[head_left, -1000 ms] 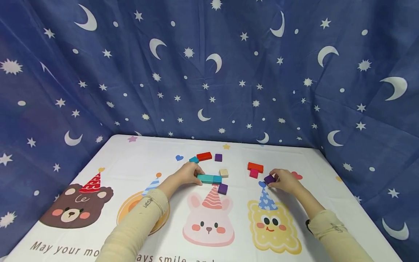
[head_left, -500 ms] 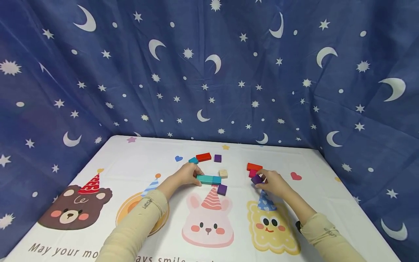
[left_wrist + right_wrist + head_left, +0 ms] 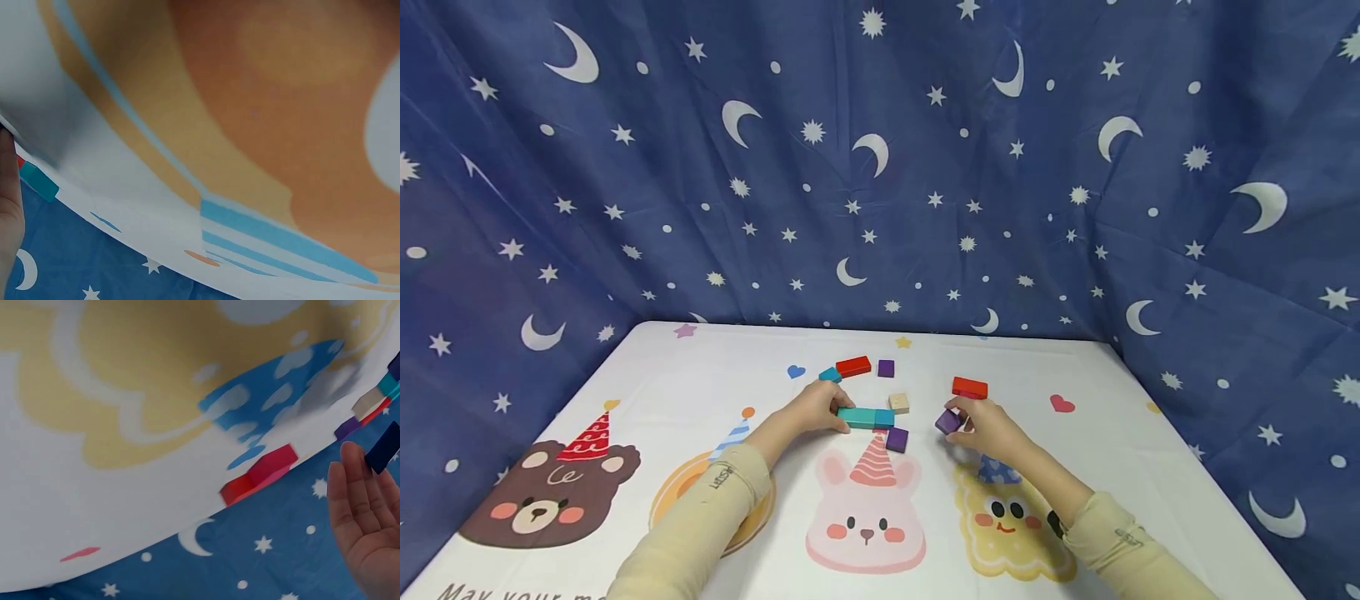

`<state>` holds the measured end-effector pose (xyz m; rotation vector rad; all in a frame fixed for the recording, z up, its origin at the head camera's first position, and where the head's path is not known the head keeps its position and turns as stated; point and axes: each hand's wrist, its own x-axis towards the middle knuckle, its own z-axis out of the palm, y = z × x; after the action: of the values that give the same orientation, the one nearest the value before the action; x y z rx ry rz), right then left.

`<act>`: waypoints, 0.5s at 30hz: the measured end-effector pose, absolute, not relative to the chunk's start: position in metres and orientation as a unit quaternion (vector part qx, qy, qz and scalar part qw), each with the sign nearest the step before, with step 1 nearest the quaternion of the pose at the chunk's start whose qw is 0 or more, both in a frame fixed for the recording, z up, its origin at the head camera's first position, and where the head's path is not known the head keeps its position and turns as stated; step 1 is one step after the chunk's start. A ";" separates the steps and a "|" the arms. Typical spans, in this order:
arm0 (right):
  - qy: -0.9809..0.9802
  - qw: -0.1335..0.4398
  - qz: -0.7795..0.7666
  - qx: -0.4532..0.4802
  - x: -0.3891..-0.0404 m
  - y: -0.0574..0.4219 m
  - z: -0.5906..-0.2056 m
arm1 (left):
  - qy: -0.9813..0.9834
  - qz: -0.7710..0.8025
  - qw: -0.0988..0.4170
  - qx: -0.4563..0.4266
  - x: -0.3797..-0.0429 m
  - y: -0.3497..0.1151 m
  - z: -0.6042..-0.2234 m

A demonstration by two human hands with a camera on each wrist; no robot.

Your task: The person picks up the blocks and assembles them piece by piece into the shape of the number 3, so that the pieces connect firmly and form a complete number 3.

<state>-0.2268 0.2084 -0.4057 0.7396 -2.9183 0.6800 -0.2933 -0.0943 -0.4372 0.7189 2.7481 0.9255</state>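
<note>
In the head view my left hand [image 3: 814, 407] holds the left end of a long teal block [image 3: 856, 418] between thumb and fingers. A blue cube [image 3: 884, 419] sits against that block's right end. Just in front of the cube lies a purple block [image 3: 897, 440]. My right hand [image 3: 988, 429] pinches another purple block [image 3: 948, 422], tilted, to the right of this row. The right wrist view shows this hand [image 3: 365, 525] with the purple block [image 3: 382, 450] at its fingertips. Only a strip of my left hand [image 3: 9, 206] shows in the left wrist view.
Behind the row lie a plain wooden cube [image 3: 898, 403], a purple cube [image 3: 886, 368], a red block [image 3: 853, 367] and a blue block [image 3: 830, 375]. Beyond my right hand are a red block [image 3: 970, 387] and a pink block [image 3: 275, 464]. A starry curtain [image 3: 880, 167] hangs behind the table.
My right hand has carried the purple block leftward, past the red and pink blocks, towards the teal row. My left hand stays at the teal block. The head view has shifted slightly.
</note>
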 end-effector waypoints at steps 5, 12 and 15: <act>-0.944 0.015 0.238 0.226 -0.225 0.196 -0.406 | 0.915 0.313 0.064 0.247 -0.295 -0.095 -0.439; -0.947 -0.013 0.234 0.221 -0.218 0.176 -0.407 | 0.914 0.316 0.072 0.246 -0.294 -0.097 -0.442; -0.945 -0.022 0.232 0.229 -0.216 0.169 -0.408 | 0.914 0.315 0.075 0.243 -0.294 -0.099 -0.444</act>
<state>-0.2158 0.1687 -0.4081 0.7290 -3.0113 0.7399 -0.2940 -0.0986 -0.4437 0.7276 2.7431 0.9459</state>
